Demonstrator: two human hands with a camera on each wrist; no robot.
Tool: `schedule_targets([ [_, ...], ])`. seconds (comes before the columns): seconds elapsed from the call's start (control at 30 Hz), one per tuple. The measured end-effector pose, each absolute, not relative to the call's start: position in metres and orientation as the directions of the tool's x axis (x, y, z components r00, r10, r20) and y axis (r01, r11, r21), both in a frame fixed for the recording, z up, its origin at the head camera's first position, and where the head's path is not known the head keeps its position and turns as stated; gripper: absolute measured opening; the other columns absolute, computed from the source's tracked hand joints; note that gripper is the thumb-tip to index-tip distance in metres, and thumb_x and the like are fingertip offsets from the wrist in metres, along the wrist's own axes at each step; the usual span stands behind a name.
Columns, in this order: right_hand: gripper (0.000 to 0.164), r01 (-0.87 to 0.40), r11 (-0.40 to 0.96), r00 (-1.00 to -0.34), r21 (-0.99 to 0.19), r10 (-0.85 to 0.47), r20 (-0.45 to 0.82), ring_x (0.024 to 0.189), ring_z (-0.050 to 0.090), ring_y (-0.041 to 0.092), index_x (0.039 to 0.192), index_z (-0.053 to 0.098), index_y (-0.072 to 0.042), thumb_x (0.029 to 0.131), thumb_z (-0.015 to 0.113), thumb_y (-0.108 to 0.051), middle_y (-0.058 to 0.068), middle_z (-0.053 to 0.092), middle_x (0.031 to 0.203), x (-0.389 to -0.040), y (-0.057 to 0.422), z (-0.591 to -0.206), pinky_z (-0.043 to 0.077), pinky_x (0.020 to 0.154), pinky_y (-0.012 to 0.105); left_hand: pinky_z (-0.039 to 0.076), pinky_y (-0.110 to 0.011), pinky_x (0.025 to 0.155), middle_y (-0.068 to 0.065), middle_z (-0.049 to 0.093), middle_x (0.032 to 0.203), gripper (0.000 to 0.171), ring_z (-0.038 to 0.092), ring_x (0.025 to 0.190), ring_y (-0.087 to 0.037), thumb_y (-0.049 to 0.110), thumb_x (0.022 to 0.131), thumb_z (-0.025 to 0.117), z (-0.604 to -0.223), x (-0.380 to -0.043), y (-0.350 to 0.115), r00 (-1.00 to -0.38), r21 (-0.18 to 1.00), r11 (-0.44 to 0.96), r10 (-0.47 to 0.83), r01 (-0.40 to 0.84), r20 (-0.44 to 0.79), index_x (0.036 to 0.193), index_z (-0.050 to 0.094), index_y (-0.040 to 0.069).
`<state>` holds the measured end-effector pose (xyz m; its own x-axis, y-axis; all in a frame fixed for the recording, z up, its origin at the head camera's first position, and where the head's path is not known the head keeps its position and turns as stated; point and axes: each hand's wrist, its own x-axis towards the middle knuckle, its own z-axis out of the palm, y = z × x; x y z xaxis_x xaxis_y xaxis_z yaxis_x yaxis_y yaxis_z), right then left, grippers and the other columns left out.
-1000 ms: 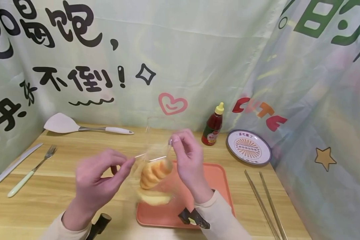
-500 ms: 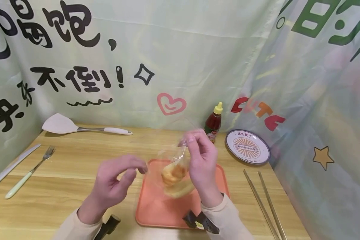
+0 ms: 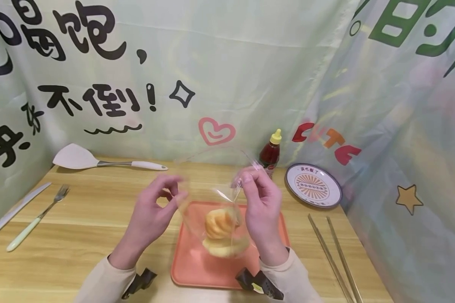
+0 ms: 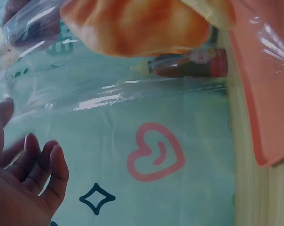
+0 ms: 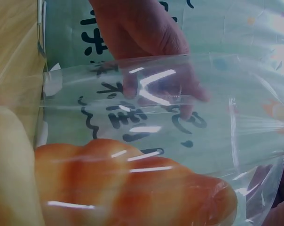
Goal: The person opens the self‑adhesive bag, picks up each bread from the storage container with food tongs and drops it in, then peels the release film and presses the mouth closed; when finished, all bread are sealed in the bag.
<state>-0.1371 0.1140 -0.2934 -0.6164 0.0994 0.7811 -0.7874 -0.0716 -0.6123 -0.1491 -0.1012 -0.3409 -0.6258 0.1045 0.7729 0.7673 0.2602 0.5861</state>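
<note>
My right hand (image 3: 263, 206) pinches a clear plastic bag (image 3: 223, 193) by its upper right side. Inside the bag hang a browned, twisted bread roll (image 3: 217, 225) and, under it, a paler piece of bread (image 3: 223, 247). Both overlap the orange tray (image 3: 201, 271) in the head view. My left hand (image 3: 153, 214) is at the bag's left edge; the left wrist view shows thumb and loosely bent fingers (image 4: 57, 174) apart, holding nothing. Through the film, the right wrist view shows the left hand behind the bag and the twisted roll (image 5: 123, 179) up close.
A red sauce bottle (image 3: 270, 155) with yellow cap stands at the back, near a printed plate (image 3: 313, 186). Metal chopsticks (image 3: 335, 256) lie on the right. A white spatula (image 3: 110, 163), a table knife (image 3: 19, 208) and a fork (image 3: 38, 219) lie on the left.
My left hand let go of the bag's left side, then moved up and right back to its edge. The right hand has shifted right with the bag, whose top now spreads wider.
</note>
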Motion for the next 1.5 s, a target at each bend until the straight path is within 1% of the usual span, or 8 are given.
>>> schedule_targets([
  [0.13,0.022,-0.790,-0.081,-0.613,-0.607,0.085,0.786,0.080,0.054,0.024,0.077,0.055,0.009,0.097,0.049,0.005,0.015,0.056,0.076,-0.138,0.119,-0.295,0.046,0.072,0.030,0.050,-0.022,0.069,-0.002,0.060,0.084,0.024,0.056,0.077,-0.015,-0.014,0.084,0.068,-0.340,-0.151,-0.102,-0.596,0.569,0.188,0.151,0.801,0.789,0.089,0.069,0.009],
  [0.37,0.018,-0.774,0.020,-0.627,-0.632,0.105,0.772,0.079,0.055,0.021,0.080,0.063,0.011,0.095,0.054,0.007,0.009,0.061,0.082,-0.140,0.142,-0.297,0.048,0.070,0.026,0.052,-0.031,0.085,-0.020,0.066,0.099,0.018,0.065,0.097,-0.027,-0.019,0.091,0.049,-0.334,-0.148,-0.103,-0.536,0.552,-0.120,0.145,0.825,0.832,0.095,0.062,-0.008],
  [0.5,0.014,-0.742,0.049,-0.663,-0.669,0.096,0.742,0.082,0.059,0.023,0.089,0.066,0.010,0.096,0.055,0.006,0.013,0.064,0.089,-0.141,0.153,-0.298,0.051,0.073,0.028,0.052,-0.037,0.091,-0.025,0.068,0.105,0.013,0.066,0.104,-0.031,-0.015,0.097,0.044,-0.329,-0.147,-0.101,-0.504,0.517,-0.227,0.116,0.826,0.856,0.099,0.057,-0.016],
  [0.67,0.016,-0.637,0.006,-0.768,-0.771,0.086,0.635,0.083,0.063,0.026,0.089,0.062,0.011,0.099,0.056,0.000,0.015,0.069,0.091,-0.143,0.161,-0.302,0.053,0.077,0.032,0.055,-0.041,0.085,-0.029,0.068,0.101,0.011,0.069,0.098,-0.032,-0.014,0.099,0.042,-0.323,-0.144,-0.097,-0.495,0.490,-0.264,0.051,0.831,0.867,0.096,0.052,-0.019],
  [0.8,0.018,-0.578,-0.017,-0.815,-0.816,0.059,0.577,0.081,0.066,0.023,0.086,0.056,0.013,0.098,0.057,0.001,0.010,0.069,0.082,-0.147,0.167,-0.307,0.054,0.083,0.033,0.057,-0.043,0.077,-0.031,0.068,0.098,0.011,0.070,0.092,-0.034,-0.015,0.098,0.041,-0.319,-0.141,-0.093,-0.523,0.503,-0.270,-0.002,0.821,0.853,0.096,0.050,-0.020],
  [1.03,0.015,-0.659,-0.028,-0.752,-0.752,0.057,0.657,0.090,0.069,0.020,0.087,0.053,0.015,0.097,0.055,0.006,0.006,0.067,0.071,-0.154,0.176,-0.314,0.054,0.084,0.029,0.058,-0.041,0.073,-0.029,0.069,0.093,0.013,0.071,0.089,-0.031,-0.017,0.096,0.045,-0.315,-0.138,-0.090,-0.525,0.509,-0.194,-0.039,0.838,0.850,0.103,0.055,-0.021],
  [1.27,0.014,-0.730,-0.001,-0.682,-0.684,0.078,0.727,0.069,0.064,0.015,0.088,0.053,0.015,0.097,0.056,0.004,0.007,0.064,0.075,-0.153,0.181,-0.311,0.054,0.069,0.025,0.057,-0.040,0.074,-0.031,0.068,0.092,0.014,0.072,0.087,-0.031,-0.021,0.094,0.044,-0.318,-0.137,-0.091,-0.535,0.527,-0.198,0.015,0.827,0.845,0.102,0.056,-0.021],
  [1.5,0.022,-0.778,0.155,-0.606,-0.609,0.076,0.792,0.059,0.061,0.010,0.086,0.058,0.014,0.094,0.066,-0.005,0.010,0.061,0.068,-0.154,0.190,-0.305,0.053,0.059,0.020,0.058,-0.040,0.071,-0.023,0.071,0.087,0.010,0.073,0.080,-0.027,-0.015,0.095,0.050,-0.321,-0.137,-0.092,-0.628,0.627,-0.174,0.056,0.759,0.776,0.094,0.059,-0.012],
])
